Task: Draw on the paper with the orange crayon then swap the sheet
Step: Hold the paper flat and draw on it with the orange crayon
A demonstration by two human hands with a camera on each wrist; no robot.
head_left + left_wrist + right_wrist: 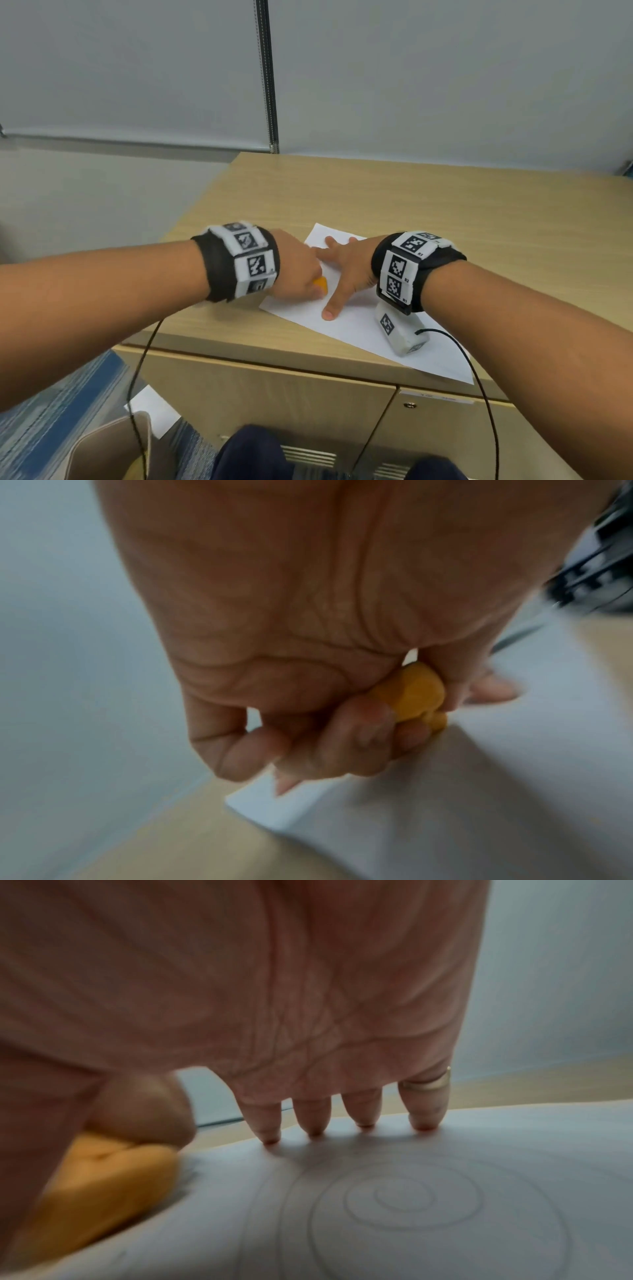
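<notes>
The left hand (298, 270) sits left of centre in the head view, fingers curled tightly round the orange crayon (321, 285), whose blunt end pokes out toward the right. In the left wrist view the same crayon (414, 693) fills the gap between the curled fingers and the thumb, low and right of the palm, just above the paper (479, 791). Whether its tip touches the sheet cannot be told.

The right hand (346, 263) lies just right of the left one, spread flat with straight fingers on the paper (359, 322), thumb pointing down toward the lower edge of the frame. In the right wrist view four fingertips (270, 1137) press on the sheet across the middle of the frame, and a ring (426, 1085) shows on the rightmost finger. Faint concentric circles (400, 1199) are drawn on the paper (514, 1150) in the lower right; the crayon (103, 1177) blurs at lower left.

The sheet lies slantwise on the light wooden surface (445, 212), its lower right corner reaching the front edge. A white tagged block (400, 329) under the right wrist rests on the paper. Another white sheet (154, 407) lies on the floor at lower left.
</notes>
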